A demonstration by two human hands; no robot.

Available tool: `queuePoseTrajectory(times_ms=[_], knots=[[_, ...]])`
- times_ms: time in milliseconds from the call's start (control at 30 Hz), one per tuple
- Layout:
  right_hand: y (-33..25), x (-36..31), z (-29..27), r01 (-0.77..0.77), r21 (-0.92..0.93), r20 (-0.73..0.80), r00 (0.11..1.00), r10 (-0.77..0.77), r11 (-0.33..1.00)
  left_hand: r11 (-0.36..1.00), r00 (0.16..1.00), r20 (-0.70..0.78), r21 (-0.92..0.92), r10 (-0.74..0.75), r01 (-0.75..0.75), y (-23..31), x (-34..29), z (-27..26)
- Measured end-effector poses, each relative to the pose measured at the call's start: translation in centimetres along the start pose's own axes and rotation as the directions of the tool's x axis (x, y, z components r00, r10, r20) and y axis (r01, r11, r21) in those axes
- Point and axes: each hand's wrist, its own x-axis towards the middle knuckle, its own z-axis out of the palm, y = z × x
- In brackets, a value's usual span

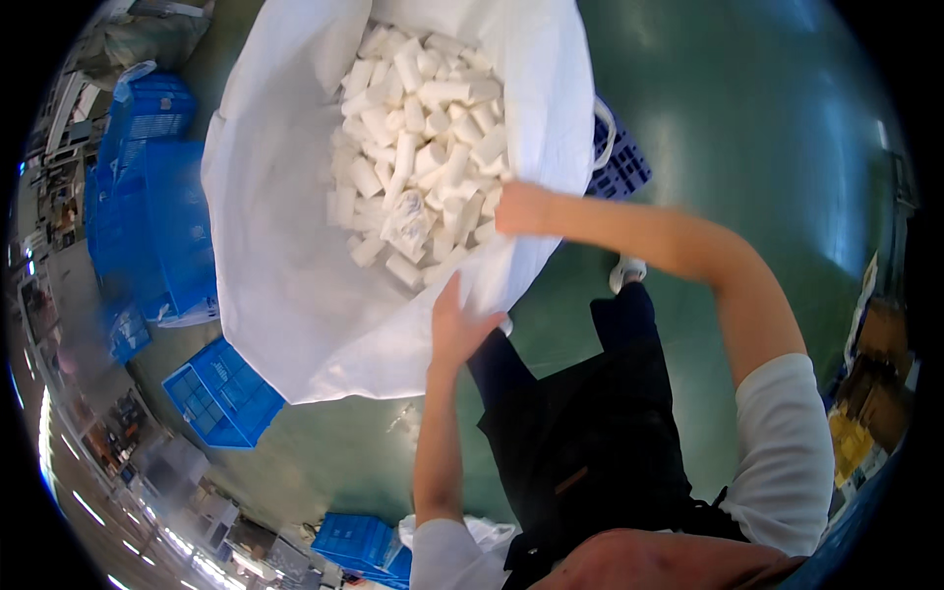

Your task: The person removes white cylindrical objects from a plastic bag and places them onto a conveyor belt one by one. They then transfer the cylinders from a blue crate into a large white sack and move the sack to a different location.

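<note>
A large white bulk bag (pixel 275 256) stands wide-mouthed before me, with many short white cylindrical rolls (pixel 433 128) heaped inside. Among them lies a crumpled, clear-wrapped piece (pixel 405 224). At the bag's right side, my right hand (pixel 523 208) is closed on the edge of the bag's wall, its fingertips hidden on the inner side. Lower down, my left hand (pixel 458 326) rests against the near wall with thumb and fingers apart, holding nothing that shows.
Blue plastic crates (pixel 172 211) are stacked left of the bag, and another blue crate (pixel 224 395) sits on the green floor nearby. A dark blue slatted pallet (pixel 621 157) shows past the bag's right side. Another blue crate (pixel 362 544) stands at the lower left.
</note>
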Motion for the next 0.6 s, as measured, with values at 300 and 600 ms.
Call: queuePoseTrajectory(times_ms=[300,600], knots=[[-3.2,-39.2,-1.9,-0.363,0.625,0.023,0.893,0.449,0.691,0.908,0.933,0.351,0.411,-0.075,-0.082,13.1,3.3,20.4],[6.4,-55.3,-6.2,-0.716,0.576,0.103,0.542,0.834,0.394,0.849,0.749,0.412,0.346,-0.519,0.399,14.1,9.9,22.4]])
